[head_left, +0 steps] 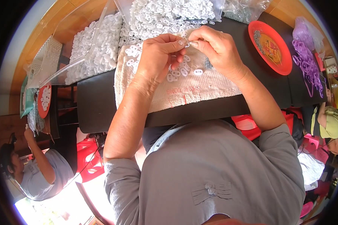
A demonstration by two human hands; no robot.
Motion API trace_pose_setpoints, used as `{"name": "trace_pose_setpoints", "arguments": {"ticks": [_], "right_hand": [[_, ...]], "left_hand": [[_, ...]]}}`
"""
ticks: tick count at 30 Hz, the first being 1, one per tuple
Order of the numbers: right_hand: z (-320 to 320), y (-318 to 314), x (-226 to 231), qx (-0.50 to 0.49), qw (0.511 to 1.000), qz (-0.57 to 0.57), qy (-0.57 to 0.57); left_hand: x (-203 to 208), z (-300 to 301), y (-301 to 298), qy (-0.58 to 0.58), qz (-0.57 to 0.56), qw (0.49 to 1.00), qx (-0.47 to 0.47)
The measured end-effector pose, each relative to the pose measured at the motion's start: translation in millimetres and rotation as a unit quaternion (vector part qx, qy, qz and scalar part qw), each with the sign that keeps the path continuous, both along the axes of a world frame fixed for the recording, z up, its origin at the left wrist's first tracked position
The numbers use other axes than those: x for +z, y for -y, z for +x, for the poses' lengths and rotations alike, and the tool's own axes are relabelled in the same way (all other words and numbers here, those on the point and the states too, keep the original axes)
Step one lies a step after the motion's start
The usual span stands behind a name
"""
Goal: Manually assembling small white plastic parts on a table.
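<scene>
Left hand (158, 56) and right hand (216, 47) meet fingertip to fingertip, forearms angled inward.

**Crowded ahead, open strips at the sides**

Your left hand (157, 56) and right hand (218, 47) meet over the cream towel (199, 90), which is scattered with small white plastic pieces (182, 69). Straight ahead, the heaps of white pieces (97, 45) block the way. To your right, bare black table (259, 71) lies open before the red plate (270, 47). To your left, a dark strip (95, 97) is free.
</scene>
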State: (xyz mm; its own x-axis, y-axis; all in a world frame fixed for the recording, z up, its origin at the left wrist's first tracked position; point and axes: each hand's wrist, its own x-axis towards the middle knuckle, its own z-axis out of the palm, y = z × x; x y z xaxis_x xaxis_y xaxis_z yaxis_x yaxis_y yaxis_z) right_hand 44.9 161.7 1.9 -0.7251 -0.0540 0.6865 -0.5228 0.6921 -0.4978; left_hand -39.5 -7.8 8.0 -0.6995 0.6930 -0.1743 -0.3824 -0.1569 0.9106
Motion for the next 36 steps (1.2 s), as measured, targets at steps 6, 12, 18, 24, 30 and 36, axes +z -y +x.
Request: {"name": "trace_pose_setpoints", "arguments": {"ticks": [6,12,18,24,30,36], "right_hand": [[0.4,3.3,-1.4,0.003,0.998,-0.054,0.041],[0.7,7.4,0.1,0.01,0.993,-0.101,0.052],[-1.4,-5.9,1.6,-0.009,0.955,-0.226,0.19],[0.9,-8.2,7.2,0.007,0.937,-0.253,0.24],[2.2,-4.9,6.4,0.012,0.945,-0.245,0.218],[-0.9,4.5,-4.5,0.021,0.959,-0.206,0.195]], "left_hand": [[-2.9,7.4,-3.8,-0.011,0.003,1.0,0.028],[0.6,10.7,-2.7,-0.026,0.002,0.998,0.053],[6.1,14.5,-6.3,-0.116,-0.021,0.985,0.129],[0.5,15.3,-7.1,-0.25,-0.057,0.961,0.102],[0.1,16.9,-8.0,-0.217,-0.057,0.97,0.099],[-5.1,19.7,-10.2,-0.203,-0.056,0.972,0.109]]}}
